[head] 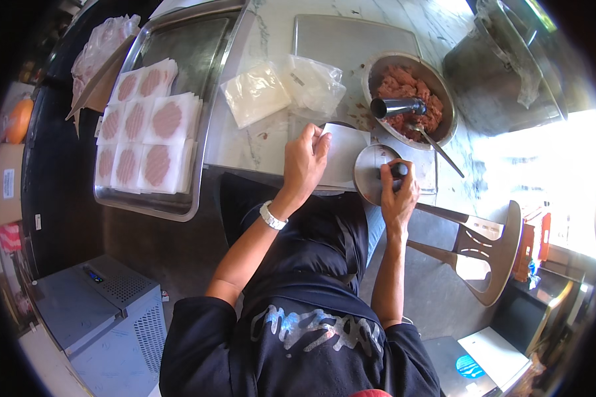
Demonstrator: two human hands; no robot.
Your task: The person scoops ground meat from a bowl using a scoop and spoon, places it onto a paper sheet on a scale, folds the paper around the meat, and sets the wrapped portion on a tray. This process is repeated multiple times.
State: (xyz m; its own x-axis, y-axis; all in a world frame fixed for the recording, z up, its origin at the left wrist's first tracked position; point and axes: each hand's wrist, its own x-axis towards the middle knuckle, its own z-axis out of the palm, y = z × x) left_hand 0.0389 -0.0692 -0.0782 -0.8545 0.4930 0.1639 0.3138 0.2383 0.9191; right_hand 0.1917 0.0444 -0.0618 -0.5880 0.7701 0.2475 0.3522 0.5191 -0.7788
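My left hand (308,154) pinches the upper left corner of a square of white paper (345,159) at the counter's near edge. My right hand (400,191) grips the dark knob of a round metal press plate (367,166), just right of the paper. Part of a dark round shape shows behind the paper's top edge. Beyond my right hand, a steel bowl (449,119) holds ground meat (402,82), a metal cylinder-shaped tool (395,107) and a spoon (439,149). At the left, a steel tray (193,191) carries stacks of flat meat patties on paper squares (164,164).
Packs of clear plastic and paper sheets (258,94) lie on the marble counter (268,149), with a flat metal tray (347,37) behind. A large metal pot (496,74) stands back right. A chair (501,253) is at the right, below the counter.
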